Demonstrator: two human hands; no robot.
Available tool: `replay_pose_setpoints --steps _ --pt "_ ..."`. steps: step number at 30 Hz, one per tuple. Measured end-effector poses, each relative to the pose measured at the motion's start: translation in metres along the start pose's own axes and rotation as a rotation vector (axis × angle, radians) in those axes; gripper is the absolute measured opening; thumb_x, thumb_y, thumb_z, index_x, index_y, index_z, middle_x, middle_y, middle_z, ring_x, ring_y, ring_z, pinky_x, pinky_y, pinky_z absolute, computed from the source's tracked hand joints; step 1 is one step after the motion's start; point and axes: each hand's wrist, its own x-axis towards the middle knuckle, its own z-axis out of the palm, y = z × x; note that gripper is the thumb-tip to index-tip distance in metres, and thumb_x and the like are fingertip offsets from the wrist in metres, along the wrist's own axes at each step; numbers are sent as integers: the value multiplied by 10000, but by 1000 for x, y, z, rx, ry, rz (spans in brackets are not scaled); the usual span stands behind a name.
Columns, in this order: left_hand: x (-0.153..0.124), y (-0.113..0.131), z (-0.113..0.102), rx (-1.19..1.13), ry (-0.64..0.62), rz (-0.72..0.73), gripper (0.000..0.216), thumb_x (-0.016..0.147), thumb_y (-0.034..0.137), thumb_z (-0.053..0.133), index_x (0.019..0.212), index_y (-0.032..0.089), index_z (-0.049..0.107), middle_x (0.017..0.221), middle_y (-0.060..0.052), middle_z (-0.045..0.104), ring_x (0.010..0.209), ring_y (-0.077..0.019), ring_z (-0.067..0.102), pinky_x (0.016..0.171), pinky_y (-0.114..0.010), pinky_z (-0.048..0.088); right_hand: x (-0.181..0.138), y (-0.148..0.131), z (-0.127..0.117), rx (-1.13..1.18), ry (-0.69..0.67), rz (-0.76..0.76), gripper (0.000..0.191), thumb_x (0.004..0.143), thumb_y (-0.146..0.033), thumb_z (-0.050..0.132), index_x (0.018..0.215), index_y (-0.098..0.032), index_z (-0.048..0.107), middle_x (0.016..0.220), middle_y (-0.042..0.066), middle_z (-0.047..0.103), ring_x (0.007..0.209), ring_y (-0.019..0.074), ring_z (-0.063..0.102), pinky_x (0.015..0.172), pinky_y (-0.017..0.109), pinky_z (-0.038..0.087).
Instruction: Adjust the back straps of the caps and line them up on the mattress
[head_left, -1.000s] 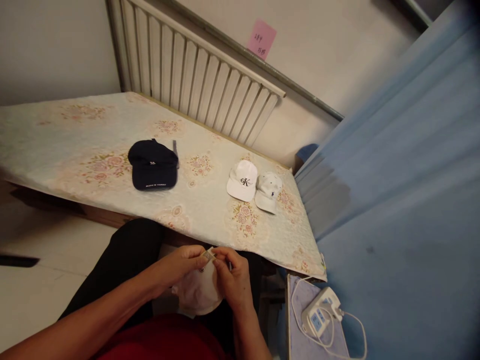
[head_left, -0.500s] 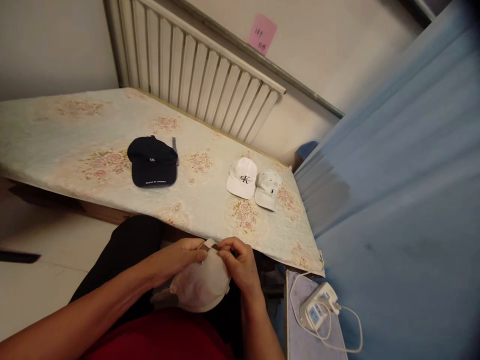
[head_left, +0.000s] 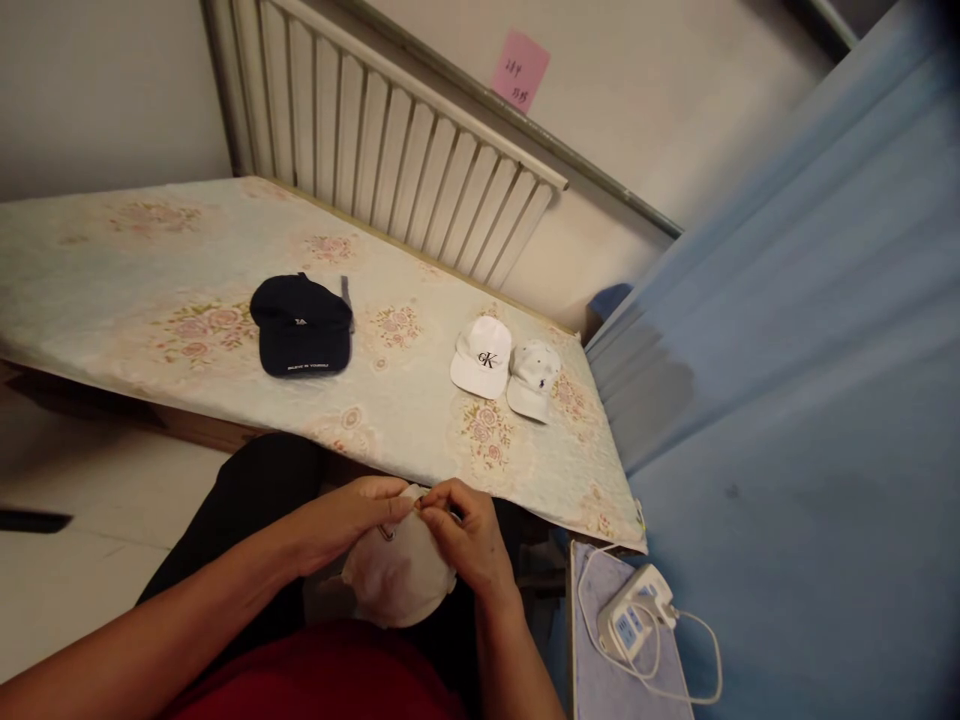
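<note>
An off-white baseball cap (head_left: pixel 403 580) rests over my lap, its crown toward me. With thumb and fingers, my left hand (head_left: pixel 358 515) grips the cap's far edge near the back strap. My right hand (head_left: pixel 466 530) pinches the strap end close beside it, so the fingertips of both hands nearly meet. Fingers hide most of the strap and its fastening. Beyond my hands, a white cap with black "CK" letters (head_left: pixel 484 360) lies on the bed, touching or nearly touching a second white cap with a small dark logo (head_left: pixel 534 380). Farther left lies a dark navy cap (head_left: pixel 301 328).
The bed (head_left: pixel 420 425) has a flowered cover. Behind it stand a pale slatted radiator (head_left: pixel 390 130) and a wall with a pink note (head_left: pixel 520 72). A blue curtain (head_left: pixel 787 350) hangs at right, above a small table (head_left: pixel 592 680) with a white power strip (head_left: pixel 637 610) and cable.
My right hand has shifted slightly left, closer to my left fingertips. The strap's pale end, visible between my hands before, is now mostly covered. The caps on the bed stay where they were.
</note>
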Motion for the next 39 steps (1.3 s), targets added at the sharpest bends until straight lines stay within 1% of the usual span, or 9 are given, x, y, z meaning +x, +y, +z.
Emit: replay_pose_setpoints --steps 3,6,8,12,15,21,28,33,39 --pt "-1 0 1 19 25 -25 471 758 611 691 878 158 640 804 -26 630 735 -175 525 667 -273 376 -1 -1 1 -103 -13 -26 69 825 -229 638 795 -205 695 683 -34 633 651 121 540 643 244 405" --pt "-2 -1 2 32 54 -37 453 747 589 704 864 157 637 806 -31 638 748 -182 539 668 -275 391 -1 0 3 -254 -15 -65 108 841 -210 634 740 -200 673 699 -27 632 688 129 541 678 256 390" --pt "-2 -1 1 26 51 -37 434 757 569 704 870 154 643 814 -35 647 754 -183 548 670 -275 395 0 2 4 -300 -27 -78 155 850 -209 636 696 -198 651 685 -28 619 683 128 531 675 258 377" --pt "-4 -4 0 7 51 -51 424 750 560 718 873 161 647 813 -28 652 743 -180 549 658 -268 393 0 4 7 -291 -34 -86 227 869 -219 618 643 -197 611 641 -38 578 648 122 504 639 250 357" --pt "-3 -5 -1 3 61 -67 423 744 562 724 865 165 645 791 -19 642 717 -171 540 636 -261 379 -1 4 7 -291 -29 -97 219 878 -226 604 661 -197 617 651 -34 582 647 123 500 626 250 351" --pt "-2 -7 -1 2 45 -56 418 763 552 717 874 153 659 817 -36 650 738 -173 542 645 -264 380 -3 4 7 -289 -43 -102 220 881 -193 591 661 -201 606 679 -29 602 658 127 500 635 256 346" --pt "-3 -10 -2 -63 21 -65 388 775 518 728 867 151 642 793 -23 645 702 -156 536 648 -260 382 -3 8 10 -288 -45 -82 223 867 -159 602 649 -199 576 674 -38 573 667 123 490 653 260 330" --pt "-1 -15 -4 -101 29 -75 393 774 515 738 861 146 634 768 -13 638 673 -143 528 631 -252 375 -5 10 12 -282 -48 -79 235 870 -163 600 643 -198 554 667 -43 549 661 120 468 652 262 317" --pt "-1 -17 -4 -107 42 -79 413 761 525 748 860 139 638 769 -19 643 677 -149 535 627 -254 375 -5 14 13 -308 -51 -72 238 867 -172 605 641 -195 535 666 -43 526 682 123 472 660 266 308"
